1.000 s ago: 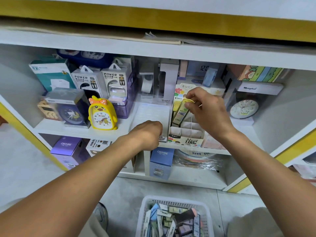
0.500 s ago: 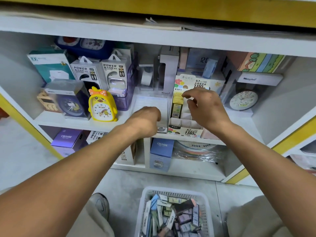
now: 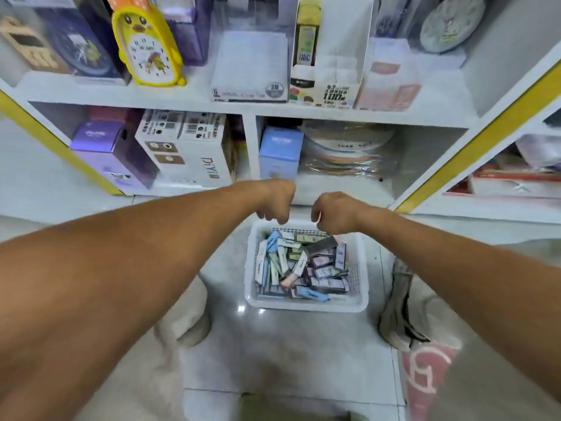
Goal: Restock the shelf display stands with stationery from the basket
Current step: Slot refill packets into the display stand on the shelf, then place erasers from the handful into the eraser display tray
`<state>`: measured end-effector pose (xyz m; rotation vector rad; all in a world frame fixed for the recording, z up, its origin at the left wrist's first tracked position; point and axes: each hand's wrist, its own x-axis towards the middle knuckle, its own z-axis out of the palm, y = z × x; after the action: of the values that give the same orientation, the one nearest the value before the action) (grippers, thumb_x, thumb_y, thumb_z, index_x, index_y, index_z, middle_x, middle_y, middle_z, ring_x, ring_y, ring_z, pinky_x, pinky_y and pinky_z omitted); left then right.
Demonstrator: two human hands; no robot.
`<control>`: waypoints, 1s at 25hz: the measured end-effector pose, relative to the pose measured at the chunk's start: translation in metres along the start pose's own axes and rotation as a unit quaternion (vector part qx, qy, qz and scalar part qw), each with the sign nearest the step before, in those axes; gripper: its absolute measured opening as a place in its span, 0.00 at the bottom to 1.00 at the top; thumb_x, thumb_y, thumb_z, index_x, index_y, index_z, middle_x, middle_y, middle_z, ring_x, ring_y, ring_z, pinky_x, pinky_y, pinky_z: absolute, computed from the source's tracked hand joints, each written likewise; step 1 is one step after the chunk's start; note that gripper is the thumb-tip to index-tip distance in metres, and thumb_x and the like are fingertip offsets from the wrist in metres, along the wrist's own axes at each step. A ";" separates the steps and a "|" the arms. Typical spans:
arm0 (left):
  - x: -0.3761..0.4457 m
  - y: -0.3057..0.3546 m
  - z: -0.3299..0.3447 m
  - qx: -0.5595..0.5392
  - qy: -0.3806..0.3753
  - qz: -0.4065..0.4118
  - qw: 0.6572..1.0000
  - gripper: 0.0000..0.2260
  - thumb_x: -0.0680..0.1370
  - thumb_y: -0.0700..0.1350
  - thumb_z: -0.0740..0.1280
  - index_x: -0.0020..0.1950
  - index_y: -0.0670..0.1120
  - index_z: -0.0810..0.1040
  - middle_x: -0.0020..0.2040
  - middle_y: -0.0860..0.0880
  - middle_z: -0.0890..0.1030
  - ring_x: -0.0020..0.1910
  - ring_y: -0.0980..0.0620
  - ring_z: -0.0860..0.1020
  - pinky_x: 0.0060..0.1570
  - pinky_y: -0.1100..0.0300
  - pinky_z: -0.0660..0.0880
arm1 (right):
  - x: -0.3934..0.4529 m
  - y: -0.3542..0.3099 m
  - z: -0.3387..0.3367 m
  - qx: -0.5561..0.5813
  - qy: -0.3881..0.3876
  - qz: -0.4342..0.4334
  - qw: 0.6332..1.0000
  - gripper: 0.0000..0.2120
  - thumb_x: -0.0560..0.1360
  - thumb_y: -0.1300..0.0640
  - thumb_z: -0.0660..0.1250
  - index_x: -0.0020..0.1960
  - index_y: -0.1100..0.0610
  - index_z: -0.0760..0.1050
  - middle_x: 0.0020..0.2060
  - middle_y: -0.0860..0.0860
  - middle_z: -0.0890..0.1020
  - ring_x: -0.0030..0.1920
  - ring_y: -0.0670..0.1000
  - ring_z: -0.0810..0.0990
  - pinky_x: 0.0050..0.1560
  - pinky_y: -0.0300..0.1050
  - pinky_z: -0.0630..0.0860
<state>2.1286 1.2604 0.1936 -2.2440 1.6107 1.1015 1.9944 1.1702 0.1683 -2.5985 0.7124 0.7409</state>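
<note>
A shop: shelves of boxed clocks and packaged stationery
</note>
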 end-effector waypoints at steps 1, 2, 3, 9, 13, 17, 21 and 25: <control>0.010 -0.003 0.023 0.012 -0.006 -0.016 1.000 0.11 0.74 0.38 0.69 0.33 0.40 0.72 0.33 0.42 0.76 0.27 0.49 0.73 0.33 0.57 0.72 | 0.006 0.006 0.028 0.015 -0.014 0.020 1.000 0.13 0.76 0.60 0.65 0.58 0.60 0.81 0.57 0.56 0.82 0.57 0.57 0.80 0.58 0.45 0.77; 0.020 -0.005 0.046 0.014 -0.015 -0.031 0.999 0.13 0.74 0.38 0.69 0.32 0.39 0.69 0.32 0.43 0.73 0.29 0.48 0.71 0.35 0.56 0.71 | 0.010 0.013 0.054 0.034 -0.027 0.041 0.998 0.13 0.77 0.59 0.66 0.59 0.61 0.81 0.59 0.57 0.81 0.58 0.58 0.79 0.57 0.46 0.76; 0.027 -0.009 0.068 0.009 -0.024 -0.048 0.998 0.11 0.75 0.39 0.69 0.35 0.39 0.70 0.34 0.44 0.72 0.32 0.48 0.72 0.37 0.56 0.70 | 0.012 0.019 0.077 0.063 -0.035 0.063 0.995 0.13 0.77 0.59 0.65 0.60 0.61 0.79 0.60 0.57 0.80 0.58 0.58 0.79 0.55 0.45 0.76; 0.068 -0.024 0.157 -0.045 -0.035 -0.117 0.991 0.08 0.76 0.39 0.65 0.39 0.44 0.70 0.34 0.49 0.68 0.32 0.53 0.69 0.28 0.64 0.66 | 0.019 0.046 0.170 0.171 -0.005 0.212 0.962 0.19 0.77 0.60 0.63 0.66 0.63 0.67 0.58 0.61 0.77 0.54 0.59 0.77 0.47 0.47 0.73; 0.092 -0.022 0.185 -0.187 0.039 -0.213 0.958 0.17 0.73 0.41 0.71 0.59 0.37 0.73 0.54 0.42 0.78 0.53 0.45 0.80 0.47 0.55 0.79 | 0.031 0.039 0.193 0.189 0.049 0.232 0.953 0.23 0.78 0.57 0.64 0.70 0.60 0.63 0.64 0.64 0.71 0.63 0.64 0.72 0.62 0.57 0.72; 0.113 -0.013 0.206 -0.215 0.082 -0.316 0.920 0.40 0.72 0.51 0.74 0.73 0.33 0.58 0.68 0.38 0.71 0.66 0.40 0.72 0.61 0.52 0.72 | 0.043 0.027 0.205 0.181 0.062 0.221 0.956 0.28 0.79 0.50 0.63 0.73 0.62 0.60 0.72 0.68 0.61 0.74 0.67 0.58 0.70 0.63 0.66; 0.126 -0.006 0.223 -0.194 0.109 -0.350 0.910 0.42 0.72 0.56 0.72 0.74 0.33 0.57 0.70 0.36 0.65 0.68 0.39 0.65 0.65 0.51 0.67 | 0.052 0.021 0.210 0.188 0.099 0.206 0.955 0.34 0.76 0.46 0.69 0.75 0.60 0.61 0.69 0.68 0.62 0.73 0.69 0.57 0.68 0.63 0.67; 0.133 -0.007 0.230 -0.244 0.150 -0.355 0.890 0.38 0.71 0.52 0.75 0.72 0.38 0.59 0.68 0.37 0.65 0.66 0.39 0.66 0.61 0.48 0.70 | 0.052 0.019 0.219 0.212 0.157 0.198 0.944 0.31 0.74 0.51 0.70 0.73 0.56 0.65 0.63 0.61 0.67 0.65 0.63 0.67 0.60 0.58 0.73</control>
<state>2.0468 1.2837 -0.0586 -3.0575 0.4433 1.0363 1.9364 1.2338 -0.0403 -2.2124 1.3516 0.2244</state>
